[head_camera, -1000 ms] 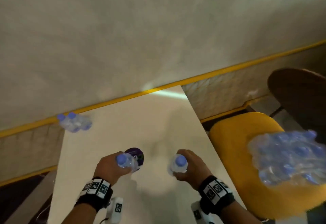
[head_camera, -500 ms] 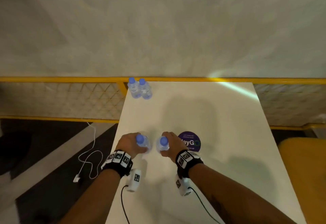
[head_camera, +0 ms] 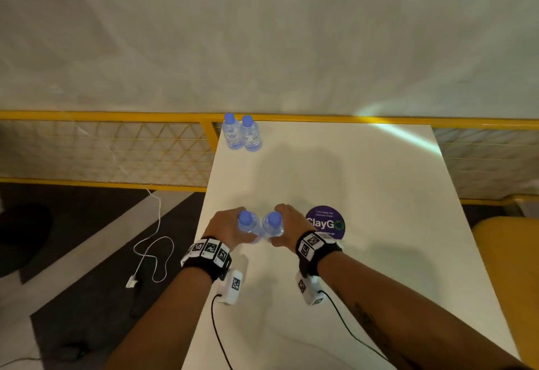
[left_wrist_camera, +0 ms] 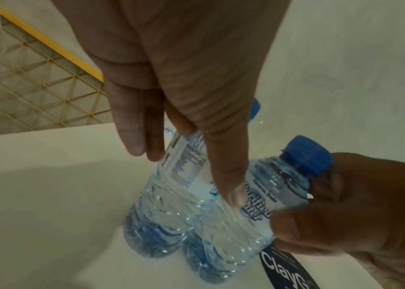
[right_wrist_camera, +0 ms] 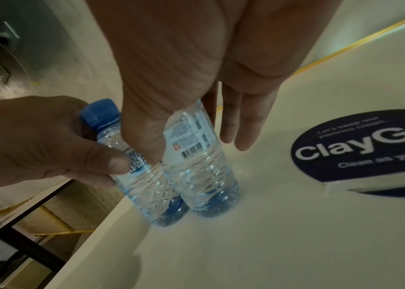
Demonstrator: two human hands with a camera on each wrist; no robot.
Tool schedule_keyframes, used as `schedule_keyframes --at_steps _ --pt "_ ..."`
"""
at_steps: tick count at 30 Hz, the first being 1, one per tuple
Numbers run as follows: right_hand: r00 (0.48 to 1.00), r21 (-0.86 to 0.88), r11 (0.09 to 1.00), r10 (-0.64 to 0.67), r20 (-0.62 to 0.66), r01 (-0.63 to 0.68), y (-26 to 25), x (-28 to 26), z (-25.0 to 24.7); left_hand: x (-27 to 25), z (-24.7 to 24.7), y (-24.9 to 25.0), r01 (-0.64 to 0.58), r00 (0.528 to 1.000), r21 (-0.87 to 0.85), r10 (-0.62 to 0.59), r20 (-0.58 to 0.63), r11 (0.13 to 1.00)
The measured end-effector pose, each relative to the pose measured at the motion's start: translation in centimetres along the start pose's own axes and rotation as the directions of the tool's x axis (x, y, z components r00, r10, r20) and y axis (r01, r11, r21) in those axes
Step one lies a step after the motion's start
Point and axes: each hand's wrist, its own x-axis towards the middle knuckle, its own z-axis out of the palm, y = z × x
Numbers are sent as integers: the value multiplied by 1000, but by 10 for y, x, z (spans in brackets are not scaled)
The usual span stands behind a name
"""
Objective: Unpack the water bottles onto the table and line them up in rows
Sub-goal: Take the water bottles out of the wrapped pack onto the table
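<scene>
Left hand (head_camera: 226,228): grips left bottle (head_camera: 248,225). Right hand (head_camera: 291,229): grips right bottle (head_camera: 273,226). Both bottles upright, bases on the counter (head_camera: 364,183), sides touching, between the hands.

Risk: light, narrow bottles; a careless release or brushing finger would likely topple one into the other, or off the edge just left of the left hand.

Surroundings: bottle pair (head_camera: 241,135) well ahead of the hands; round sticker (head_camera: 325,222) just right of the right hand. Path ahead unobstructed.

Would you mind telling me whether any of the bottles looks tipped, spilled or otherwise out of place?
Nothing stands out. The two far bottles stand upright at the table corner; the left hand and right hand hold two more upright, side by side.
</scene>
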Motion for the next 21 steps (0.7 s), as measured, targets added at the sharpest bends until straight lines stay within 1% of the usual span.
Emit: schedule_keyframes --at_steps 2,3,5,7,8,9,11,13,14,15,17,19,21 --pt "998 35 997 61 20 -61 7 -13 -7 -12 -8 3 47 999 37 -47 6 998" --pt "997 53 996 75 17 -76 14 -23 -12 -23 -12 5 86 996 53 -85 -22 995" --pt "995 101 990 95 12 -96 35 -51 -26 -48 -17 10 115 982 74 -102 -158 991" --pt "992 137 982 129 3 -128 66 -89 -45 -71 -16 25 72 961 49 -56 -271 996" --pt "987 141 978 158 -12 -155 84 -112 -54 -81 -12 37 26 960 45 -13 -280 999" --pt "980 149 971 196 -32 -189 106 -137 -63 -89 -6 53 -32 965 43 42 -259 999" --pt "955 184 945 288 -76 -270 152 -193 -78 -101 15 92 -144 974 37 149 -173 989" --pt "910 210 909 391 -136 -359 199 -251 -91 -111 42 140 -271 961 -11 270 -58 962" --pt "878 236 882 450 -165 -407 219 -281 -98 -115 59 167 -350 937 -19 350 15 937" --pt "841 270 852 504 -195 -449 239 -309 -105 -120 76 195 -428 900 -3 426 96 904" --pt "746 333 782 613 -259 -527 279 -363 -118 -130 111 254 -577 796 37 552 247 816" --pt "628 395 701 710 -318 -593 315 -412 -130 -145 149 313 -694 678 41 633 373 719" --pt "484 497 610 793 -371 -617 346 -456 -142 -163 187 370 -774 565 25 672 480 633"
